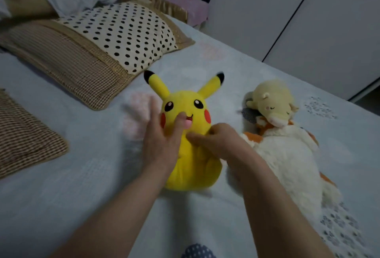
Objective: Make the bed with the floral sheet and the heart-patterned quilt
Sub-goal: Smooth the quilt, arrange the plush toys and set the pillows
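I watch the left hand [160,144] spread flat on the yellow plush [185,99] at frame centre, with the right hand [216,140] gripping its belly. The floral sheet [82,175] lies underneath; I see no quilt. A careless tug could rumple the sheet or topple the cream plush [271,97] at right.

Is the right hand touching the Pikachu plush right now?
Touching. The head view shows the right hand, its fingers curled, pressed into the belly of the Pikachu plush with no gap between them.
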